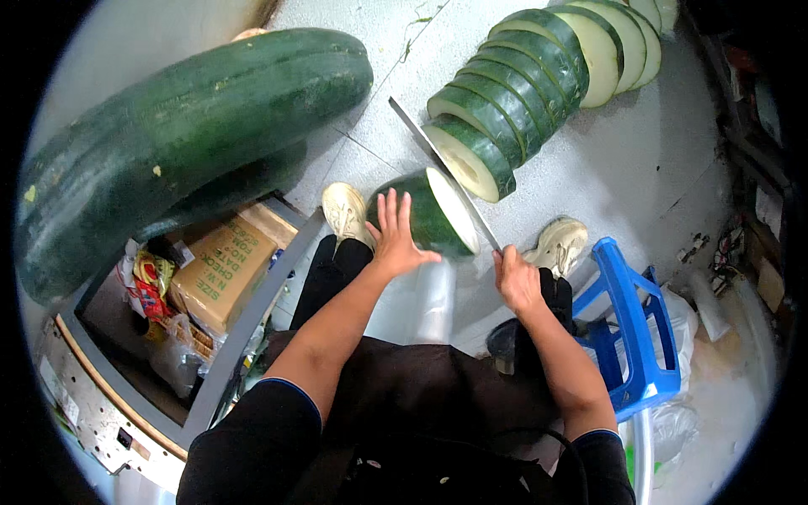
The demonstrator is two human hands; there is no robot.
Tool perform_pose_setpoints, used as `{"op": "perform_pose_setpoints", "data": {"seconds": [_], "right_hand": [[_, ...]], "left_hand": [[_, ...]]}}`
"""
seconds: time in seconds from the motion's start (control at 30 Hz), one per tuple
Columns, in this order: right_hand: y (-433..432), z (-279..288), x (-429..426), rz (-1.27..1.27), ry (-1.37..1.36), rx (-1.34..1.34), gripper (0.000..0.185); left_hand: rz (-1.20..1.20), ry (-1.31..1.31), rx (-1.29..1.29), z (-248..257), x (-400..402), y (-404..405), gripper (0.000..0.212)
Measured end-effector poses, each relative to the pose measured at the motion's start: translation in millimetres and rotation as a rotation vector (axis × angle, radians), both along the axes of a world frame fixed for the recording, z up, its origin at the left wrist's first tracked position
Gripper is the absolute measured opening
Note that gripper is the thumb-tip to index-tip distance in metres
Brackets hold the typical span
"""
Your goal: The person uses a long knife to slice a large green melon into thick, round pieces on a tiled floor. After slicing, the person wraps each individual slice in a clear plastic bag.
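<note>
My right hand (519,278) grips the handle end of a long-bladed knife (424,140), which slants away to the upper left. Along the blade's left side lies a rounded end piece of winter melon (420,221), its pale cut face towards the knife. Over this piece's green rind my left hand (399,237) lies with its fingers spread and its thumb apart. On the blade's other side rests a thick cut slice (466,163), at the near end of a row of winter melon slices (524,82). The row's far slices lean over, showing pale flesh.
A large whole winter melon (202,120) lies at left, with another dark green melon (233,183) partly beneath it. Below them, a grey-framed opening (252,297) holds a cardboard box (221,271) and packets. A blue plastic stool (650,379) stands right. My shoes flank the end piece on the tiled floor.
</note>
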State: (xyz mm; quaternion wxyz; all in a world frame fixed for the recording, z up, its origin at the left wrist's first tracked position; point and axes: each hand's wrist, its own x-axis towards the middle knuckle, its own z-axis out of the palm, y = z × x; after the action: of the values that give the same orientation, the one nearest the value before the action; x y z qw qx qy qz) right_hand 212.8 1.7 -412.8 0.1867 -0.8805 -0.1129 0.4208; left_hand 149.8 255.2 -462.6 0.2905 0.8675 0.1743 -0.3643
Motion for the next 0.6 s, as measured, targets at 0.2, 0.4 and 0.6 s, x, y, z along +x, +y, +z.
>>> {"op": "perform_pose_setpoints", "data": {"seconds": [0.2,0.4,0.6], "right_hand": [[-4,30,-5,0.089,-0.007,0.029,0.023],[1,18,7,0.224,-0.054,0.023,0.021],[11,14,8,0.267,-0.047,0.045,0.017]], "left_hand": [[0.398,-0.102,-0.123,-12,9,26,0.141],[0.25,-0.212,-0.119,-16,13,38,0.141],[0.22,-0.155,-0.033,-17,9,35,0.141]]}}
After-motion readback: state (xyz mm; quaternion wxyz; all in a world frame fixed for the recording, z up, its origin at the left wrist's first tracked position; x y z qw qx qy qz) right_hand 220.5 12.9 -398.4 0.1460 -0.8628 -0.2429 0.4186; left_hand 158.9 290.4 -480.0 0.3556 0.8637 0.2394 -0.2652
